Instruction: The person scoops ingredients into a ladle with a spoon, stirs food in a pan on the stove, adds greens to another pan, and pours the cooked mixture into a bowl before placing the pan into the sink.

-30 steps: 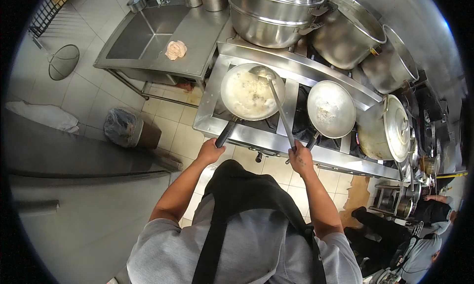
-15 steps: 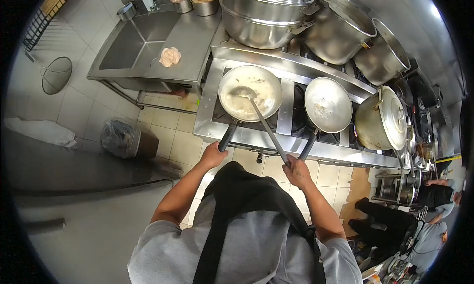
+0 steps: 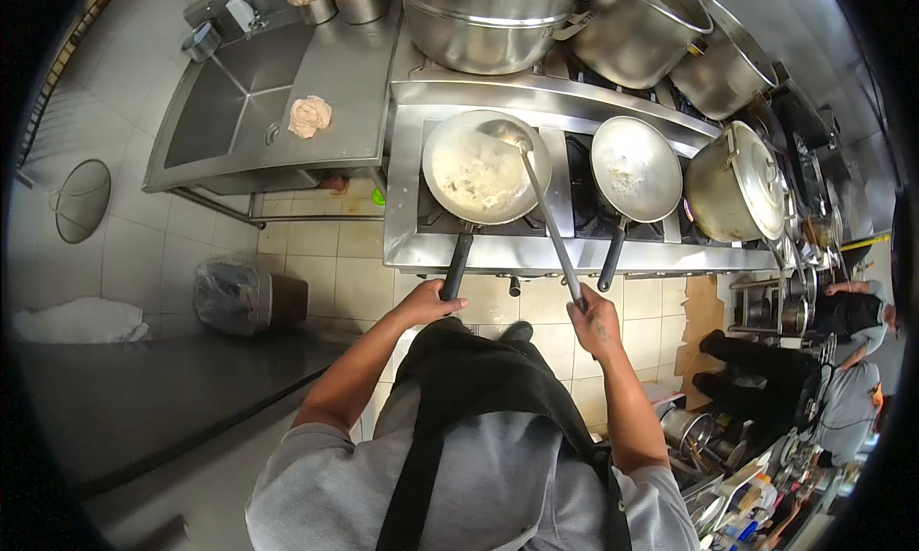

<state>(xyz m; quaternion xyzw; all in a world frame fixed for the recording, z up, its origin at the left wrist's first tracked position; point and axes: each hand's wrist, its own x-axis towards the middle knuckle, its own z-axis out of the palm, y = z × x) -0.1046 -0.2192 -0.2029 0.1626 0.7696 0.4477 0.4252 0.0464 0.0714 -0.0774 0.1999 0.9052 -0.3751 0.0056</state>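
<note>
On the stainless-steel stove (image 3: 412, 249), I log: one round silver pan (image 3: 431, 168) of creamy white food (image 3: 474, 168), its black handle (image 3: 458, 264) wrapped by the closed left hand (image 3: 426, 303), apparently for steadiness; one long grey metal ladle (image 3: 549, 216), closed right hand (image 3: 596, 323) curled around it, presumably for reach.

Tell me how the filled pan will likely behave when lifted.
The pan would probably feel front-heavy, since its filled body sits beyond one long handle. The wet-looking, pale contents would likely slosh if it tilts.
</note>
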